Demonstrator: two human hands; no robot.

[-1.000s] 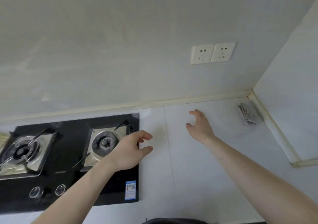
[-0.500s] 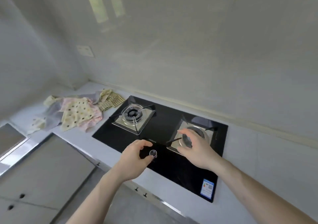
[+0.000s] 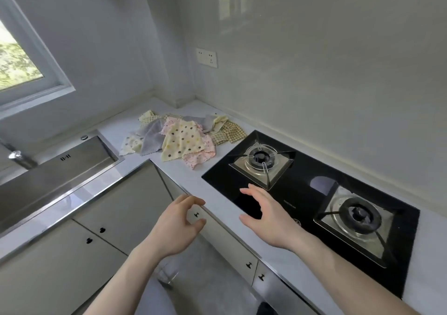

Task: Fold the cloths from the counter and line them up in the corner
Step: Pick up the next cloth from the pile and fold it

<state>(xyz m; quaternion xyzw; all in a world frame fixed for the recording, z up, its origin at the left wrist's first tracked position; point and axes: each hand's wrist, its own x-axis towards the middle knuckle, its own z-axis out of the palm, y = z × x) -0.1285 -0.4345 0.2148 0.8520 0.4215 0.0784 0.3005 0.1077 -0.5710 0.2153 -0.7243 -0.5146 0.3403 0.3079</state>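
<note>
We see the heap of unfolded pastel patterned cloths [image 3: 180, 138] on the pale bench [image 3: 225, 208], left of the black glass hob [image 3: 307, 188], well beyond our hands: left hand [image 3: 177, 227] loosely curled, right hand [image 3: 268, 215] spread, both empty.

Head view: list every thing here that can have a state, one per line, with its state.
Cloths: unfolded, heaped in a loose pile on the counter.
Left hand: empty, fingers loosely curled, over the counter's front edge.
Right hand: empty, fingers spread, over the stove.
Burners: no flame visible.
Cabinet doors: closed.
Sink: nothing visible in it.
Tap: no water running.
Wall socket: nothing plugged in.
</note>
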